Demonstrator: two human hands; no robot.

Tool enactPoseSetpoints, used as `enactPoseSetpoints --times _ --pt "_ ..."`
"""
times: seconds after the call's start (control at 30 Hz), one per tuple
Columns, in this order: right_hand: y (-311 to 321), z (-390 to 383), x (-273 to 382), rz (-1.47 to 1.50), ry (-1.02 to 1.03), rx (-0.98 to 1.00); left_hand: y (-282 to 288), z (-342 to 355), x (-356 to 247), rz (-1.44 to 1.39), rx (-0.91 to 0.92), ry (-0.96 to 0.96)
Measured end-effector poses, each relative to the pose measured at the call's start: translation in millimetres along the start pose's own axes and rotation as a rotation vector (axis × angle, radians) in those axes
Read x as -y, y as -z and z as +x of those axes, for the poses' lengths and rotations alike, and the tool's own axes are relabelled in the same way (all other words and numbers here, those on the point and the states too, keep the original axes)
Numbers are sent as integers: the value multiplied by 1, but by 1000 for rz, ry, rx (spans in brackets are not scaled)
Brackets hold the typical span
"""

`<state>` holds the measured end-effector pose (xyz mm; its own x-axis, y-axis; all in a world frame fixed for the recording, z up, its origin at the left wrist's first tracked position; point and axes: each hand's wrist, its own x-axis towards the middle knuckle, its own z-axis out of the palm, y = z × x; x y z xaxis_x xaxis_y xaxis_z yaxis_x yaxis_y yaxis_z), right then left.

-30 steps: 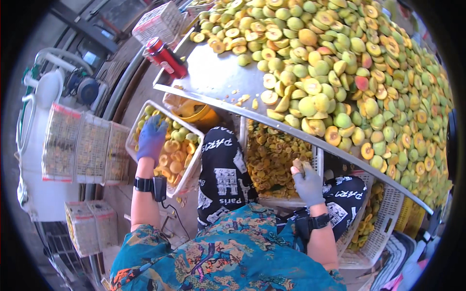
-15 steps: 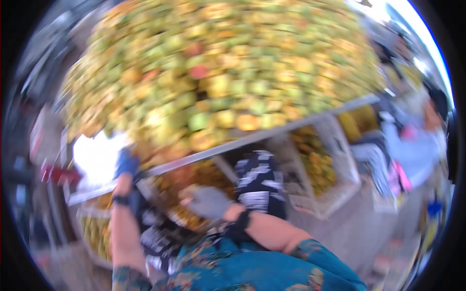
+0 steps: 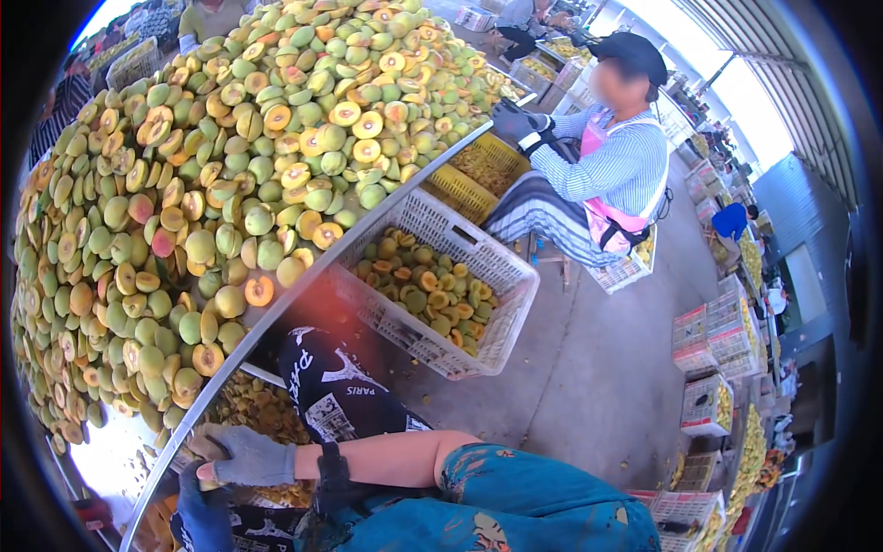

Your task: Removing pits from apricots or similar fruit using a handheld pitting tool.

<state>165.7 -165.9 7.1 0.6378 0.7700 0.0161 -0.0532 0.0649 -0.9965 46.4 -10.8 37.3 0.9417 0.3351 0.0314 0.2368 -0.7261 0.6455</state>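
My right hand (image 3: 248,455), in a grey glove with browned fingertips, is closed just below the metal table edge. Right against it, my left hand (image 3: 202,511) in a blue glove is also curled, partly covered by the right. What they hold between them, if anything, is hidden. Beside both hands rises a heap of halved and whole yellow-green peaches (image 3: 258,175), some cut faces showing stone hollows. Beneath the hands lies a bin of brownish-yellow fruit pieces (image 3: 262,409).
A white plastic crate (image 3: 497,322) of peach halves stands right of my knees, with yellow crates (image 3: 474,170) beyond it. A co-worker (image 3: 598,156) in a dark cap and gloves sits at the table's edge. Stacked crates (image 3: 713,336) line the right side.
My view has swung to the right, bringing the co-worker and crates into clear sight. My hands, earlier apart with the left by a bright white surface, are now together at the table edge.
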Motion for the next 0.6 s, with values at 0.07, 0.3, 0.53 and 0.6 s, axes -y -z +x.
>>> enactPoseSetpoints --times 0.07,0.3,0.53,0.6 --pt "-6 -5 1 244 -79 23 2 -17 -12 -188 131 192" --pt "-15 -17 -10 280 -26 54 -30 -27 29 -310 -61 -22" --pt "-5 -20 -21 317 38 130 -47 -31 60 -498 -11 36" --pt "-3 -20 -26 380 -10 131 -47 -21 44 -288 16 -71"
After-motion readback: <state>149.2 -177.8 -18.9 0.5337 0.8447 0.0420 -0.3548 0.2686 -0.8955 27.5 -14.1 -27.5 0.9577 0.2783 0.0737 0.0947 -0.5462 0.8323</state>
